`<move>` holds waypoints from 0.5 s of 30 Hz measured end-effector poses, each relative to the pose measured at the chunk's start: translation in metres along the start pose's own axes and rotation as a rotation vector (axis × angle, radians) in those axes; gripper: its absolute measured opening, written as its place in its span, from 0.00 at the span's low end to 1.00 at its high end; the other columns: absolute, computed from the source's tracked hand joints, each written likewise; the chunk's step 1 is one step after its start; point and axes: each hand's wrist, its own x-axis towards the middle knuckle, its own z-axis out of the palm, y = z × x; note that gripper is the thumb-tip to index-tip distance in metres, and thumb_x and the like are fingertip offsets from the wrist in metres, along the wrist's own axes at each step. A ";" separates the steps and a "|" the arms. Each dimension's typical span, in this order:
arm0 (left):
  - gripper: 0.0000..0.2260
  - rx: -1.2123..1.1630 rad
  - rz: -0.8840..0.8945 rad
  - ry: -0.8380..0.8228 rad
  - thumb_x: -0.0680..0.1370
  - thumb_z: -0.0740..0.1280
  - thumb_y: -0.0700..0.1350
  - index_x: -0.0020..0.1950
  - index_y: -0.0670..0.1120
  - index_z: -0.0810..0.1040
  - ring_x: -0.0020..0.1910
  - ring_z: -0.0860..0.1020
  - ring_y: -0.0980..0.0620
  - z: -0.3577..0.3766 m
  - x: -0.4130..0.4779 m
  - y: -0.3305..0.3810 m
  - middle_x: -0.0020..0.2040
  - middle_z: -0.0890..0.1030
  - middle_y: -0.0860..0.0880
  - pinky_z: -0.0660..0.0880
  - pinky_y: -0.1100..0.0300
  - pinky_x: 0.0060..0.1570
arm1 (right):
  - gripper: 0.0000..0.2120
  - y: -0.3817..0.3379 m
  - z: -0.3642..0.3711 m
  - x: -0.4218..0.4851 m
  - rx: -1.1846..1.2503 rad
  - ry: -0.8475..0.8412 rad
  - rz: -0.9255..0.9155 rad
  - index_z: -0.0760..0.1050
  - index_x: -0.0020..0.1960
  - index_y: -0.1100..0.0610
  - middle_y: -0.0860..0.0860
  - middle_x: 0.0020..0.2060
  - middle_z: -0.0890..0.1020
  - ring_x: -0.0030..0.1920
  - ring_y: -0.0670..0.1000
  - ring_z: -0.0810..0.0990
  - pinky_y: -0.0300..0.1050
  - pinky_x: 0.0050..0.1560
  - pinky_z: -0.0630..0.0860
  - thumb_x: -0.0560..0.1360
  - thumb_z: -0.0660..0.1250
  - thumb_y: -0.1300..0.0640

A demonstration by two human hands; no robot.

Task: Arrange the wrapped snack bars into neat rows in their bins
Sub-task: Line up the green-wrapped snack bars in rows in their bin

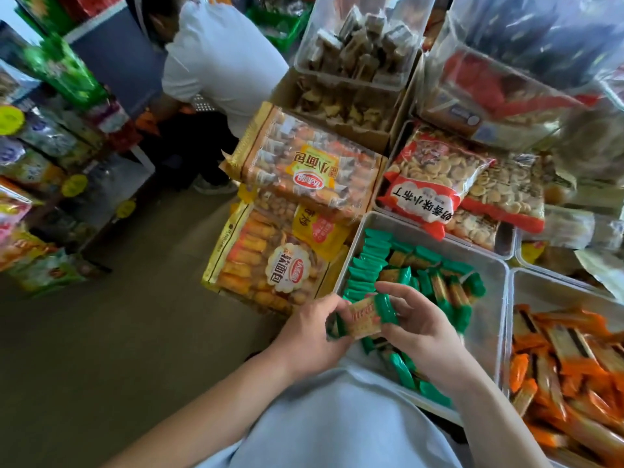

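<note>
The left hand (309,332) and right hand (417,320) are pinching green-wrapped snack bars (364,315) between them, probably squaring their ends before setting them into the clear bin (489,336) just beyond.

小面包 marks a yellow bag (304,163), 奶香味小布丁 a red bag (427,194).

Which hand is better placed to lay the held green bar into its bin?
Probably the right hand: it pinches the green bar above the clear bin. The left hand holds the bar's other end beside the rim.
</note>
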 end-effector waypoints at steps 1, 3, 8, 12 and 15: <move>0.14 -0.013 -0.023 0.023 0.73 0.78 0.46 0.54 0.54 0.78 0.54 0.79 0.64 0.000 -0.002 0.001 0.53 0.82 0.59 0.78 0.67 0.49 | 0.29 0.001 0.000 0.001 -0.005 -0.010 -0.018 0.76 0.69 0.51 0.55 0.60 0.84 0.60 0.60 0.84 0.72 0.62 0.77 0.77 0.63 0.78; 0.17 -0.027 -0.031 0.069 0.72 0.80 0.46 0.56 0.54 0.77 0.53 0.78 0.69 0.000 -0.005 0.002 0.51 0.81 0.62 0.74 0.73 0.45 | 0.29 0.004 -0.003 0.004 0.040 0.006 -0.021 0.75 0.71 0.51 0.56 0.61 0.84 0.61 0.60 0.84 0.70 0.61 0.78 0.78 0.65 0.77; 0.24 -0.029 -0.015 0.080 0.72 0.80 0.49 0.64 0.56 0.76 0.59 0.75 0.72 0.005 -0.007 0.002 0.56 0.79 0.63 0.71 0.78 0.51 | 0.15 0.005 -0.003 0.004 -0.064 0.172 0.040 0.82 0.59 0.50 0.52 0.53 0.88 0.52 0.53 0.88 0.58 0.55 0.84 0.76 0.75 0.65; 0.19 0.007 -0.056 0.119 0.77 0.76 0.45 0.64 0.58 0.76 0.58 0.78 0.65 0.002 -0.004 -0.010 0.56 0.79 0.63 0.75 0.71 0.55 | 0.15 0.019 -0.006 0.009 -0.411 0.275 0.037 0.81 0.53 0.41 0.41 0.47 0.87 0.50 0.43 0.85 0.47 0.54 0.83 0.74 0.78 0.59; 0.17 0.075 -0.114 0.233 0.79 0.71 0.41 0.66 0.55 0.76 0.56 0.79 0.60 -0.004 -0.002 -0.026 0.57 0.80 0.59 0.81 0.57 0.55 | 0.14 0.028 0.000 0.016 -0.526 0.200 0.036 0.81 0.57 0.44 0.39 0.51 0.83 0.52 0.37 0.80 0.28 0.49 0.73 0.74 0.77 0.58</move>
